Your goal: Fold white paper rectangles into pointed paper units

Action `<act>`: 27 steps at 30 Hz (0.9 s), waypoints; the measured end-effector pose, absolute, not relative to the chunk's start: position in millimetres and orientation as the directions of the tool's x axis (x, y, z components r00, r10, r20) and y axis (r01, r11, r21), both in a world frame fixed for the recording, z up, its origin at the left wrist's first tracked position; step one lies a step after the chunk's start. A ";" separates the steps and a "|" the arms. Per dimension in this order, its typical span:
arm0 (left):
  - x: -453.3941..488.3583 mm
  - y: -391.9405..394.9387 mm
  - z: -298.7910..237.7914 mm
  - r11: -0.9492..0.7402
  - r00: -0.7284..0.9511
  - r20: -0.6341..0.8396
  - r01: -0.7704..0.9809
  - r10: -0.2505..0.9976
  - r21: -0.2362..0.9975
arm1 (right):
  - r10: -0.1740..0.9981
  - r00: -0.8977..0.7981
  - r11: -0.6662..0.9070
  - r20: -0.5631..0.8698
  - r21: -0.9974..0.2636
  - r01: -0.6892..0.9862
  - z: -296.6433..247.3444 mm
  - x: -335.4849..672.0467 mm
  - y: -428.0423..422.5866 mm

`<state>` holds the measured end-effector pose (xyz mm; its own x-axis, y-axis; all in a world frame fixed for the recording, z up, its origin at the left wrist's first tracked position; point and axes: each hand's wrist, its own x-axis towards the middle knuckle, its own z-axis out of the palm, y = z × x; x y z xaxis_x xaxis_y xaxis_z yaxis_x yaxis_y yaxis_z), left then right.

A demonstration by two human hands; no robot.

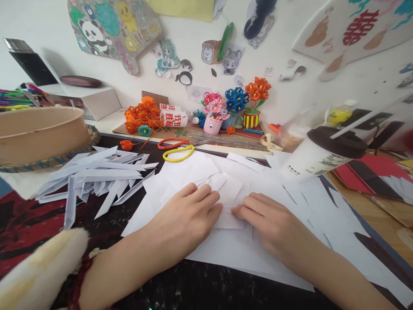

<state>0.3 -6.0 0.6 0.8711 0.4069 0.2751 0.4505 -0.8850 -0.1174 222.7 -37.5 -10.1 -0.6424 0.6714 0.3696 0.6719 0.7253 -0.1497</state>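
My left hand and my right hand lie side by side on a small piece of white paper, fingertips almost meeting at its middle. Both hands press down on it with fingers close together and slightly curled. The small piece rests on larger white sheets spread over the dark table. A heap of folded white paper strips lies to the left of my left hand.
Yellow-handled scissors and orange-handled scissors lie behind the paper. A white cup with a dark lid stands at right. A tan round box sits at left. Pipe-cleaner flowers in pots line the wall.
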 end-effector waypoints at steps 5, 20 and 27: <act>-0.2 -6.8 -1.2 -0.885 0.879 0.267 0.441 0.394 -0.148 | 0.690 -0.603 0.706 0.400 -0.186 0.684 -1.7 231.2 -36.3; 3.0 -9.4 -0.2 -0.845 0.862 0.294 0.483 0.413 -0.228 | 0.664 -0.666 0.681 0.341 0.091 0.726 -7.4 230.4 -32.6; 2.4 -10.0 -0.5 -0.846 0.859 0.302 0.486 0.414 -0.222 | 0.711 -0.643 0.686 0.284 -0.079 0.723 -8.2 241.5 -27.7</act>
